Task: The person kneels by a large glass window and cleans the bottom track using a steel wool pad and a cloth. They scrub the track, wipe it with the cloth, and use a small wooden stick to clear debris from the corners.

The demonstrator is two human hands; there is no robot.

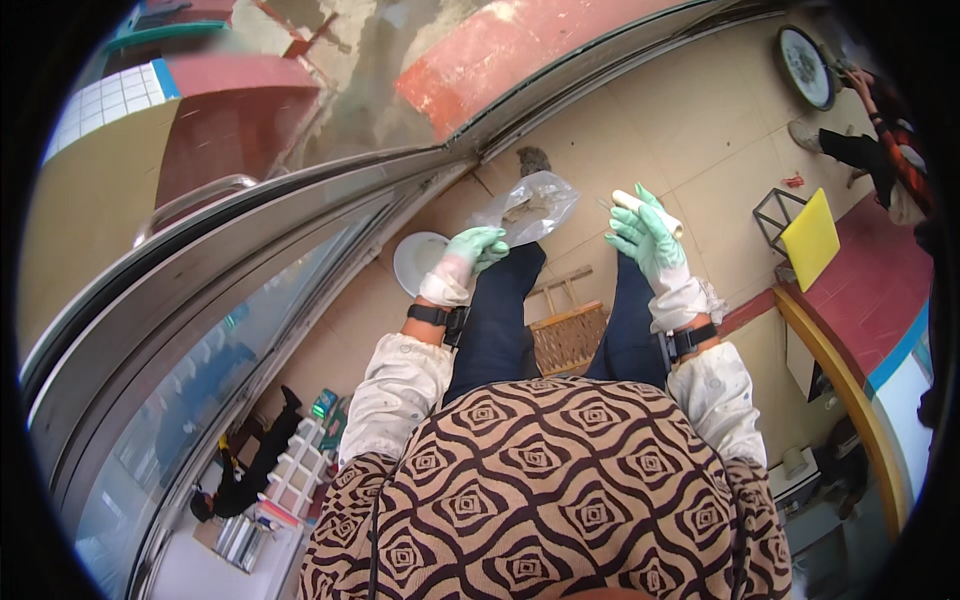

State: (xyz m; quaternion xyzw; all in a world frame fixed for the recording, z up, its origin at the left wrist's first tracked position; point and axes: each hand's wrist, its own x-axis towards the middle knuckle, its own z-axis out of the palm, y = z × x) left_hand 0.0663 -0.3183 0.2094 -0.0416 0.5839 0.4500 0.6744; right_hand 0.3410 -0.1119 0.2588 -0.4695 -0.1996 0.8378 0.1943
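Observation:
My left hand (480,249), in a pale green glove, has its fingers closed at the near edge of a clear plastic bag (536,206) with greyish-brown matter inside; it seems to pinch the bag's edge. In my right hand (645,229), gloved alike, lies a cream-coloured cylinder (664,217), held between thumb and palm; what it is cannot be told. A white round basin (415,259) is on the tiled floor beside my left hand. Beyond the bag sits a dark grey lump (533,160). A low wooden stool with a woven seat (570,334) shows between my legs.
Glass door panels with a metal frame (300,191) run along the left. At the right are a yellow-topped stool (810,240) and a small red object (793,181). A person at upper right holds a round, dark-rimmed pan (805,67). Another person in dark clothes is at lower left.

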